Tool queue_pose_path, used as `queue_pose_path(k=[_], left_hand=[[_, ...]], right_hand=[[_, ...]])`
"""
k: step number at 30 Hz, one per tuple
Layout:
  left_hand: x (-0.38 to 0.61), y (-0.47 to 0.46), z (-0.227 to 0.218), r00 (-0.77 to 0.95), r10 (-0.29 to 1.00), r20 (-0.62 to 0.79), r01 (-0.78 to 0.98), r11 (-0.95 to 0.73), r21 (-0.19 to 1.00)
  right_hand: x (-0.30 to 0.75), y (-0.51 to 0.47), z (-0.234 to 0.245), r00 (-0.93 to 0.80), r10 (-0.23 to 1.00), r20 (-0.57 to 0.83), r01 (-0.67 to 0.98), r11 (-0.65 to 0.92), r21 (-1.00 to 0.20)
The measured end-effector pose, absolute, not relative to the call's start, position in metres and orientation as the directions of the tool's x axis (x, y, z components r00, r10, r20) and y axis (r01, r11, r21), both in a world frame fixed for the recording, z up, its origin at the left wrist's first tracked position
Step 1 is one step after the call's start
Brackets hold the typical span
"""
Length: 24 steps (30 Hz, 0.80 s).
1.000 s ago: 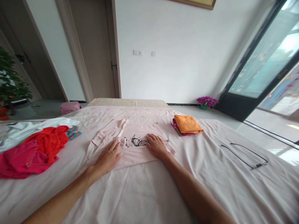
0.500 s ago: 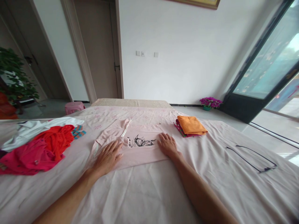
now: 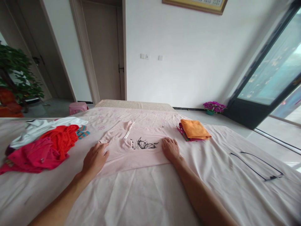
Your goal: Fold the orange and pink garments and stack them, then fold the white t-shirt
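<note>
A pale pink shirt (image 3: 131, 153) with a black print lies partly folded on the pink bedsheet (image 3: 152, 194) in front of me. My left hand (image 3: 94, 158) rests on the shirt's left edge, fingers curled over the cloth as if gripping the sleeve. My right hand (image 3: 170, 148) lies flat on the shirt's right edge, fingers stretched out and together, holding nothing.
A folded orange cloth on a pink and green stack (image 3: 194, 130) sits to the right. A heap of red, pink and white clothes (image 3: 44, 144) lies at the left. A black wire hanger (image 3: 257, 163) rests at the right. Beyond are a door, a pink stool (image 3: 76, 107) and a plant.
My left hand slid left from the shirt's middle to its left edge and the left sleeve now lies folded in. My right hand moved slightly right to the shirt's edge.
</note>
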<state>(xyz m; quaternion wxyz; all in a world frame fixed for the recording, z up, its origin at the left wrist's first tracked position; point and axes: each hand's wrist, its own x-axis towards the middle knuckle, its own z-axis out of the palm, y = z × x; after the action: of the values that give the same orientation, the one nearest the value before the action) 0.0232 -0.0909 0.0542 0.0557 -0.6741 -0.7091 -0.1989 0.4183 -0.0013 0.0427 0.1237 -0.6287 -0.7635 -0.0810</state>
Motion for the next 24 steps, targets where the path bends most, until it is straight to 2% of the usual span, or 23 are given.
queue_pose_path(k=[4,7,10,13,18,21,24], left_hand=[[0.015,-0.114,0.066,-0.14,0.972,0.189,0.985,0.118,0.123],[0.004,-0.124,0.062,-0.15,0.986,0.079,0.981,0.138,0.137],[-0.01,-0.124,0.053,-0.142,0.989,0.028,0.956,0.13,0.265],[-0.02,-0.116,0.044,-0.112,0.994,0.017,0.91,0.095,0.403],[-0.028,-0.107,0.035,-0.104,0.994,-0.033,0.822,0.104,0.559],[-0.024,-0.109,0.042,-0.078,0.997,0.0,0.764,0.06,0.642],[-0.019,-0.113,0.053,-0.048,0.998,0.044,0.67,0.0,0.742]], right_hand=[[0.414,-0.005,0.052,-0.291,0.905,0.312,0.941,0.33,-0.081],[0.396,-0.007,0.061,-0.36,0.894,0.265,0.894,0.412,-0.174],[0.364,-0.01,0.067,-0.398,0.885,0.242,0.841,0.458,-0.288],[0.326,-0.015,0.073,-0.445,0.864,0.237,0.792,0.503,-0.347],[0.28,-0.025,0.082,-0.522,0.835,0.172,0.771,0.549,-0.324],[0.27,-0.024,0.085,-0.581,0.803,0.136,0.753,0.593,-0.285],[0.271,-0.018,0.084,-0.627,0.772,0.103,0.72,0.625,-0.302]])
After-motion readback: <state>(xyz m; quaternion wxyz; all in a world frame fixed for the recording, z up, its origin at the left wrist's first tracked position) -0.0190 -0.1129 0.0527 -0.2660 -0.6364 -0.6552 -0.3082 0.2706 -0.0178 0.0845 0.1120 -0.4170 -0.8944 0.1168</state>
